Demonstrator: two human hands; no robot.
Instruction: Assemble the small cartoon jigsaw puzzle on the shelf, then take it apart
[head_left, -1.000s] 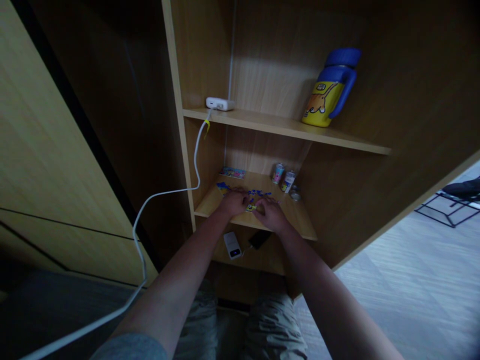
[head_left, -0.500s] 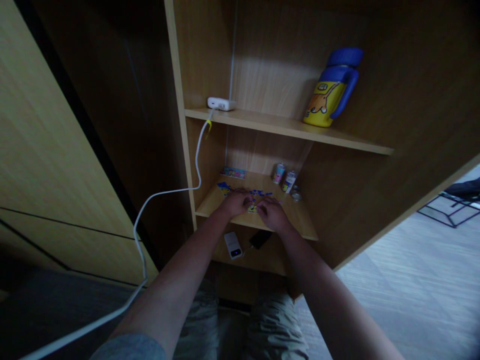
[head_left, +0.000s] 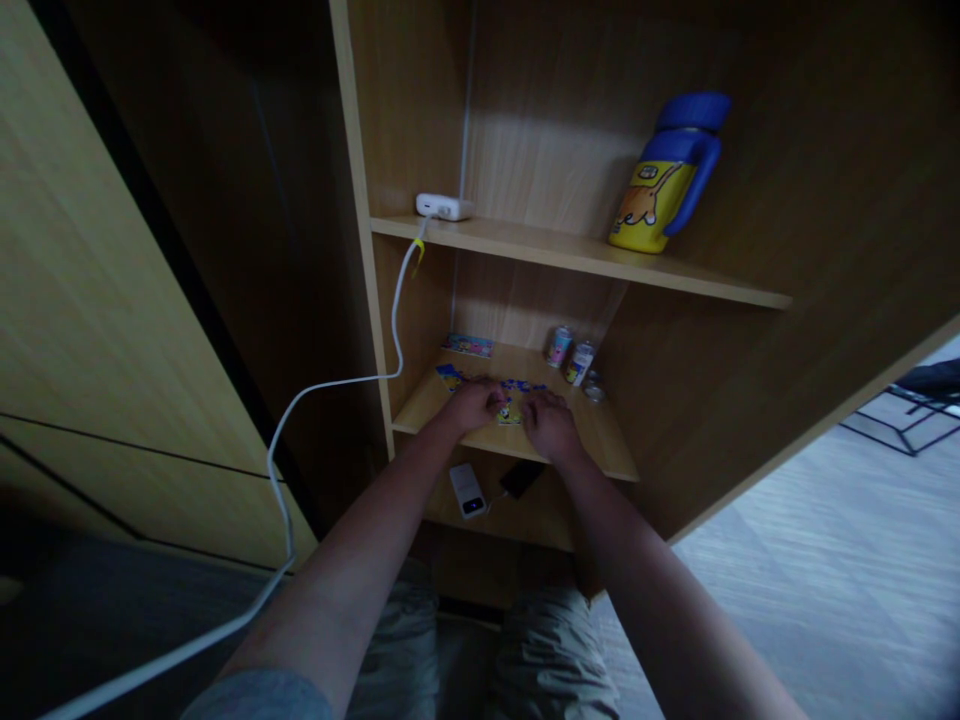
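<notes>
Just below the centre of the frame, the left hand [head_left: 472, 405] and the right hand [head_left: 551, 425] rest palm-down on the middle wooden shelf [head_left: 604, 445], close together. Their fingers lie bent over small blue and yellow jigsaw pieces [head_left: 510, 412] scattered between and beyond them; whether either hand grips a piece cannot be told. Behind stand two small printed cans [head_left: 570, 355]. On the shelf above sit a white charger block [head_left: 444, 207] with its white cable [head_left: 337, 385], and at upper right a yellow and blue plastic jug [head_left: 664, 175].
</notes>
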